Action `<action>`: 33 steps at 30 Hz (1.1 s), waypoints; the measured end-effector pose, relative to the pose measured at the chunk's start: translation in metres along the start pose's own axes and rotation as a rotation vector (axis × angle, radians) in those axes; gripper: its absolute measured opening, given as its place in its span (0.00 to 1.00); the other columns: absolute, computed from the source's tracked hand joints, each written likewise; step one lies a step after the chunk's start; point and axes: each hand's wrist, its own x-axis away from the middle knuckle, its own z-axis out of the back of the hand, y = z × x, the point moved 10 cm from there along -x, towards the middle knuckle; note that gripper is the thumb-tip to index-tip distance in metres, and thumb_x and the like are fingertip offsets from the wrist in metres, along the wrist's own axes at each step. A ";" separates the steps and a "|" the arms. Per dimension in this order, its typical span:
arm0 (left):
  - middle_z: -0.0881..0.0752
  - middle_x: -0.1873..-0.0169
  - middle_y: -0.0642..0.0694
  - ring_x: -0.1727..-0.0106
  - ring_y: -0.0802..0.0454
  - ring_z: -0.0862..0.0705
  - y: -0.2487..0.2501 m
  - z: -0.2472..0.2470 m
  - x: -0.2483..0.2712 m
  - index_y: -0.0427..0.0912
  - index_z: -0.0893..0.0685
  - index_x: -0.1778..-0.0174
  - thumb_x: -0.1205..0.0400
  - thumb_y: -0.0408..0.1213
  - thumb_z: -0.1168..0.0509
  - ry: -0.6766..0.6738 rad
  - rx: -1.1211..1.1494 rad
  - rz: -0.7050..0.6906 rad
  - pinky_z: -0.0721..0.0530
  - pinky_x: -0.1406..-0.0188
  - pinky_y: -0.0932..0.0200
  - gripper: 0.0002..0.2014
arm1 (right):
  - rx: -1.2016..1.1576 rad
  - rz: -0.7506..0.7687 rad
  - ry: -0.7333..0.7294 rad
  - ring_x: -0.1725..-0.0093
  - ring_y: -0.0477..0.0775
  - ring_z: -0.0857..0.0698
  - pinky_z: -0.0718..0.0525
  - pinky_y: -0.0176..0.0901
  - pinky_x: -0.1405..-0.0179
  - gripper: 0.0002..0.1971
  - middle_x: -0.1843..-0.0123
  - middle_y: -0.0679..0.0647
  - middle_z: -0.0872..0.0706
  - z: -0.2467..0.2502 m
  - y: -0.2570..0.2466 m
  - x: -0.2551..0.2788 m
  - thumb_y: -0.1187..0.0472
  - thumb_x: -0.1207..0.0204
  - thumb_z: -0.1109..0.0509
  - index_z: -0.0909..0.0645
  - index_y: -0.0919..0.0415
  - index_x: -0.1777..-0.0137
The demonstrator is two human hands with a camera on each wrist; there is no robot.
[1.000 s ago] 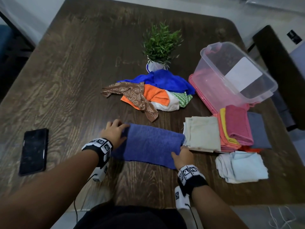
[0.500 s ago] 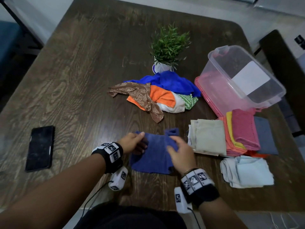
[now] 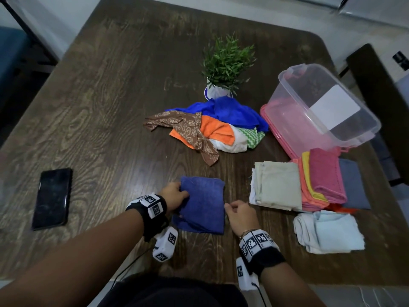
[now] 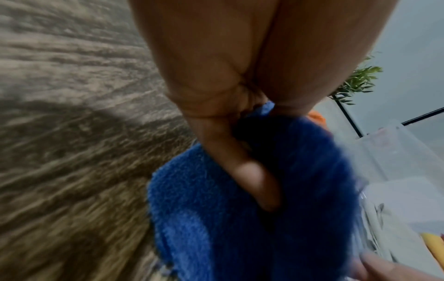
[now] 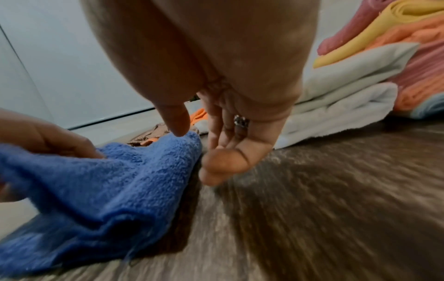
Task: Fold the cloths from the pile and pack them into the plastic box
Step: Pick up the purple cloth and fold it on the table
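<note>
Step in hand: last fold on the dark blue terry cloth [image 3: 201,204], lying near-centre on the dark wooden table [image 3: 110,107]. Left hand [image 3: 174,196] pinches its left edge, thumb tucked into the fold. Right hand [image 3: 240,214] sits just beside the right edge, fingers loose, holding nothing. Clear plastic box [image 3: 321,107] far right, no cloths inside. Next: probably flatten it and set it with the folded stack [image 3: 309,180]; crumpled pile [image 3: 210,127] remains.

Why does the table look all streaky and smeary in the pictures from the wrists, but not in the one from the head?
Head view: sharp; the table shows clear wood grain, with pale glare near the plant. Left wrist view: motion blur streaks the wood and smears the blue cloth at the left hand. Right wrist view: streaked wood too, and the right hand is soft.
</note>
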 end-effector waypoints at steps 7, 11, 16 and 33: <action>0.13 0.43 0.44 0.51 0.50 0.16 0.002 -0.003 0.006 0.43 0.23 0.32 0.20 0.30 0.33 0.015 0.206 -0.009 0.21 0.55 0.64 0.19 | -0.141 -0.045 -0.060 0.53 0.52 0.18 0.25 0.38 0.55 0.17 0.48 0.55 0.13 -0.027 -0.020 -0.006 0.52 0.23 0.26 0.19 0.62 0.40; 0.14 0.47 0.44 0.48 0.43 0.14 0.014 0.019 0.010 0.45 0.28 0.38 0.20 0.39 0.31 0.195 -0.159 -0.088 0.19 0.50 0.55 0.18 | -0.181 -0.060 -0.019 0.48 0.56 0.15 0.25 0.39 0.53 0.13 0.46 0.58 0.13 -0.013 -0.016 -0.010 0.61 0.22 0.30 0.20 0.61 0.39; 0.12 0.49 0.51 0.47 0.52 0.15 0.081 -0.009 0.028 0.46 0.16 0.44 0.18 0.30 0.36 0.090 -0.290 -0.591 0.21 0.41 0.62 0.10 | -0.146 -0.040 0.042 0.39 0.60 0.16 0.21 0.46 0.41 0.21 0.35 0.57 0.16 0.008 -0.006 -0.017 0.60 0.21 0.31 0.26 0.56 0.28; 0.15 0.47 0.39 0.44 0.39 0.17 0.049 -0.003 -0.019 0.43 0.21 0.49 0.23 0.43 0.31 0.171 -0.265 -0.175 0.20 0.46 0.52 0.11 | 0.064 0.234 -0.055 0.34 0.54 0.23 0.22 0.52 0.31 0.30 0.32 0.50 0.27 -0.039 -0.037 0.005 0.50 0.26 0.23 0.28 0.53 0.27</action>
